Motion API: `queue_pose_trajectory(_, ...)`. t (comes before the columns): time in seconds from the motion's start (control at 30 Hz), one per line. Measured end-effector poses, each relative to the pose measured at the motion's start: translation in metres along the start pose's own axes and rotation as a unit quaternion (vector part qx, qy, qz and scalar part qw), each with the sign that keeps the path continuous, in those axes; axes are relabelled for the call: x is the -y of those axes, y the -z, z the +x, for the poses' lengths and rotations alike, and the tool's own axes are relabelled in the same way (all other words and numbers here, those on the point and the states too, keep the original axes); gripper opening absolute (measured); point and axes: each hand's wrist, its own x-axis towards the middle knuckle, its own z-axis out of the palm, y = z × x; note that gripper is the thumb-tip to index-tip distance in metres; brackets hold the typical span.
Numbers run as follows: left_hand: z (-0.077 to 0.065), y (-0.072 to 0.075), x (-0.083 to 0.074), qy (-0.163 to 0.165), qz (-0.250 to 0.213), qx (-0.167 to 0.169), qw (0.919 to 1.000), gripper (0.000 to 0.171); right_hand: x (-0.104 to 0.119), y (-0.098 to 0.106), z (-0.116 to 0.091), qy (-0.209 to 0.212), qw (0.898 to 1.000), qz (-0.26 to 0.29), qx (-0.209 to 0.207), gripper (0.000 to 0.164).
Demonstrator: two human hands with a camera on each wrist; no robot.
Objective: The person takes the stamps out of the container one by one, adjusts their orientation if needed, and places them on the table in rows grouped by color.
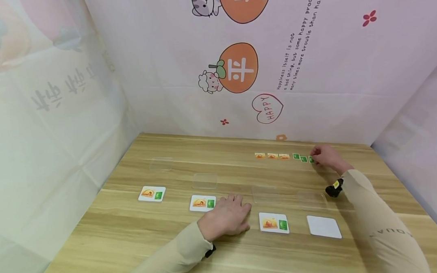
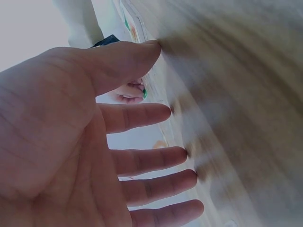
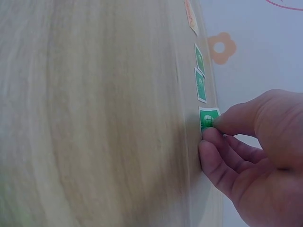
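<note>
As a green piece is pinched near the far edge of the desk, spread fingertips of the left hand are rested on the wood

Close to the far right corner of the desk, the green piece is gripped between the thumb and index finger of the right hand, whose other fingers are curled in beside them. Whether the piece is touching the wood or raised from it cannot be told. It is placed at the right end of a line along the far edge: two other green pieces are found just to its left, and three orange pieces are set further left.

The left hand's thumb and fingers are spread apart, with the tips lowered to the desk, between the second and third of four white cards. These cards are laid in a slanting row, from near the left edge towards the right edge. An orange picture and a green patch are shown on the three left-hand cards; the fourth is plain. Between this row and the far edge, four clear plates are spread out, roughly one behind each card. Beyond the far edge, a printed cloth is seen.
</note>
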Motion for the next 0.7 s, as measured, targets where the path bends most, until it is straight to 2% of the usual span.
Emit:
queue_pose_trajectory(0.5, -0.0017, 0.0003, 0.0026, -0.001, -0.004, 0.01, 0.9999, 0.051, 0.0002, -0.0027, -0.0004, -0.015, 1.0, -0.007, -0.01, 0.02)
queue_pose_trajectory(0.7, -0.0008, 0.0017, 0.0058, -0.005, -0.001, 0.01, 0.9999, 0.051, 0.0085, -0.0011, -0.002, 0.007, 0.999, -0.038, -0.021, 0.021)
